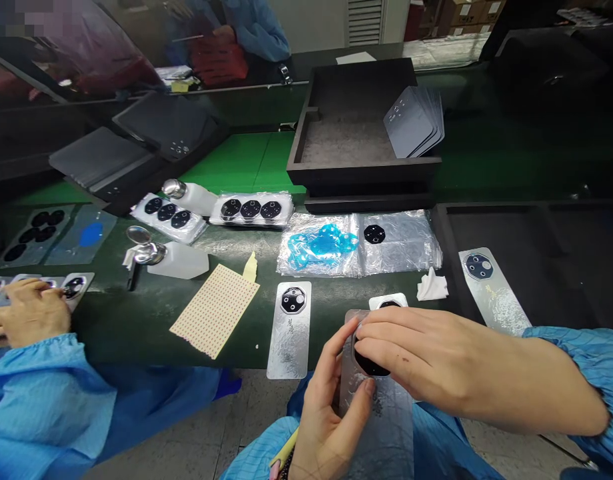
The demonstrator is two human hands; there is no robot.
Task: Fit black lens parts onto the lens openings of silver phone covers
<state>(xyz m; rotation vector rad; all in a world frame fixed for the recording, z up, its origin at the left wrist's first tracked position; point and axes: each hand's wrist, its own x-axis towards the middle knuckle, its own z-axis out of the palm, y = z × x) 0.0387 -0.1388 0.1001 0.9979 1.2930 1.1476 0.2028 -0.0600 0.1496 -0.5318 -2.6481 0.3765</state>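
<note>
My left hand (331, 413) is closed around a silvery phone back cover (381, 440), its fingers at the far side edge and its thumb beside the camera disc. On the cover's upper part sits a black camera disc (374, 363), partly hidden by my right hand (431, 353). The right fingers are held together and press on that disc and the cover's top edge; the right thumb is hidden. A second cover (394, 300) shows just behind my hands. Another cover with a black camera disc (289, 333) lies on the bench to the left.
Left are a dotted yellow sheet (216, 313), a pump bottle (176, 259) and a co-worker's hand (36, 313). Behind lie plastic packs with blue film (321, 247), a white tissue (432, 285) and a black tray (361, 167). Another cover (501, 300) rests on the right tray.
</note>
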